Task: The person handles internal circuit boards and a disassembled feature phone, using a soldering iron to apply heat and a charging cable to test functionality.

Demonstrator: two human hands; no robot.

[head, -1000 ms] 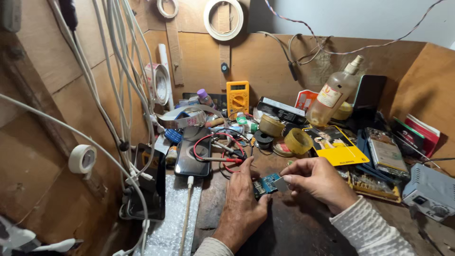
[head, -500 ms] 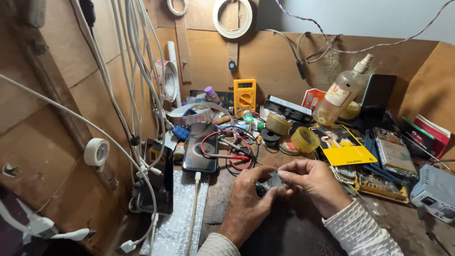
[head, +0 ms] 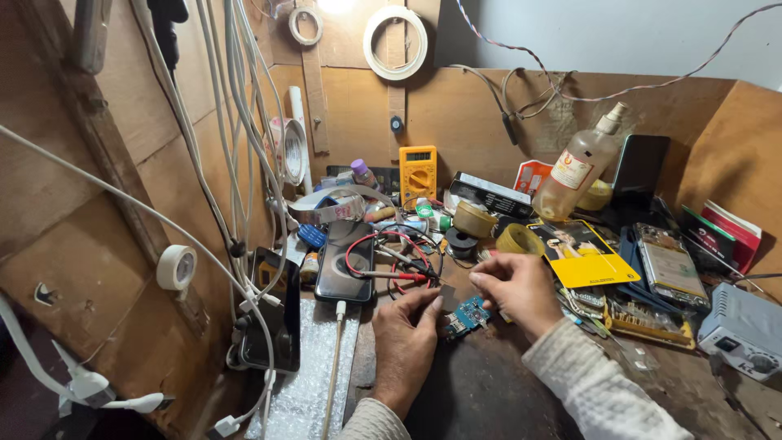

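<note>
We work at a cluttered wooden bench point(head: 489, 391), and the step in hand looks like close handling of a small blue circuit board point(head: 466, 316), which lies on the bench between our two hands, just under the fingertips. Beyond our hands, toward the back wall, stand a clear spray bottle point(head: 580, 169) and a yellow multimeter point(head: 417, 169); out past our left hand a dark phone point(head: 345, 262) lies face up with a white cable plugged into its near end, and red and black probe leads point(head: 391, 265) loop across it toward our fingers. To the outside of our right hand lie a yellow card point(head: 583, 259) and a roll of tape point(head: 520, 239). Our left hand point(head: 405, 342) rests palm down on the bench, loosely curled rather than clenched, its fingertips touching the near edge of the board; we cannot tell whether it truly grips it. Our right hand point(head: 515, 289) hovers just above the far side of the board, thumb and forefinger pinched close together, perhaps on a very small part, though that is too small to make out. We judge that the next move calls for a steady left hand pinning the board and a fine, careful placement from the right.
</note>
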